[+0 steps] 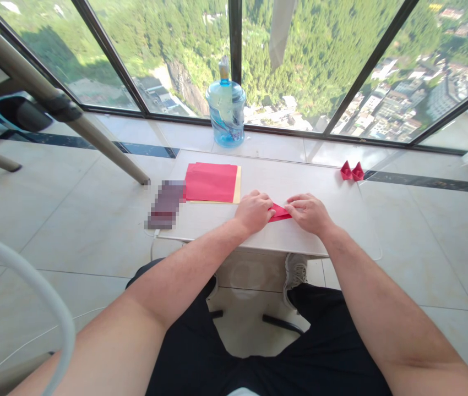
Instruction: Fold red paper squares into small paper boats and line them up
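Observation:
Between my hands, a folded piece of red paper lies on the low white table. My left hand is closed on the paper's left end, with its fingers curled over it. The paper's right end is pinched by my right hand, thumb and fingers together. My fingers hide both ends of the paper. Behind my left hand lies a stack of red paper sheets, with a yellow edge along its right side and bottom. Two small folded red paper pieces stand at the table's far right corner.
A blurred-out phone with a white cable lies at the table's left end. By the window stands a blue water jug. Beige chair legs reach in from the left, and a white curved tube is nearer me.

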`<state>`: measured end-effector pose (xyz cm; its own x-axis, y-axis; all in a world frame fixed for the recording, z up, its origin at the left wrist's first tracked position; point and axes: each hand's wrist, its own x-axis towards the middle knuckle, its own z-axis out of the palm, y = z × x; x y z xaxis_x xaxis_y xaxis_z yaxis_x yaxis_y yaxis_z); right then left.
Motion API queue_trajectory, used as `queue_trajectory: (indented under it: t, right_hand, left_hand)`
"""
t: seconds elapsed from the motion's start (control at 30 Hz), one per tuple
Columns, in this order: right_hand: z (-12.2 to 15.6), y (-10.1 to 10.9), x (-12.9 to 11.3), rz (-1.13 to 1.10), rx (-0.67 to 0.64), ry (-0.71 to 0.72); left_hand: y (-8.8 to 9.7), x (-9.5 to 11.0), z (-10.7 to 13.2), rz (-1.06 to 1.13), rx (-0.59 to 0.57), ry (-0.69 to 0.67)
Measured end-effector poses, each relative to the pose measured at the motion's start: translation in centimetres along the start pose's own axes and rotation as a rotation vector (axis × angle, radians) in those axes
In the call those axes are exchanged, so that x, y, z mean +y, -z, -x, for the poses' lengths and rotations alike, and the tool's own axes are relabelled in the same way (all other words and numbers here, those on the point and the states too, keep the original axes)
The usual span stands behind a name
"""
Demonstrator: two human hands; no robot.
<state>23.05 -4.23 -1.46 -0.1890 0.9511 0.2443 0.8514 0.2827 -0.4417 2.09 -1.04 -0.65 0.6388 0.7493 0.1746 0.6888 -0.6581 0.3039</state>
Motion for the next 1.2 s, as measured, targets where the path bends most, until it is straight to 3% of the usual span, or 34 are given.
queue_trajectory:
  t: [0.07,0.17,0.27,0.5,0.67,0.8,0.97,1.1,1.2]
  right_hand:
    - [-0.8,-1.0,-1.0,0.055,0.106,-0.101]
    - [-1.5,-2.3,-2.3,0.184,0.162,-0.174]
    - [-1.3,-2.2,-1.9,0.244,0.097,-0.249]
    - [0.6,0.7,2.6,0.217,-0.044,-0.348]
    - [-0.1,-0.5,0.8,0.136,0.097,-0.36]
    - [-0.9,-1.0,-0.1,0.18,-0.006,-0.356]
    - [-0.5,0.7,1.8,0.177,-0.07,-0.399]
    - [-0.3,0.7,0.3,0.156,0.066,-0.295]
    - [-0.3,-0.2,-2.5,0.153,-0.016,-0.042]
  left_hand:
    - [0.0,0.0,-0.1,0.0,-0.005,0.003]
    - [0.1,0.1,0.0,0.001,-0.005,0.009]
    - [0.2,0.1,0.1,-0.001,-0.006,0.013]
    - [0.2,0.0,0.1,-0.019,-0.009,-0.004]
    - [0.1,0.1,0.1,-0.016,-0.012,0.004]
    - [0.3,0.1,0.1,-0.033,-0.027,-0.013]
    - [0.4,0.2,0.3,-0.063,-0.024,-0.019]
    - [0.2,1.0,0.5,-0.113,-0.006,0.032]
    - [0.0,1.6,0.8,-0.153,-0.005,0.067]
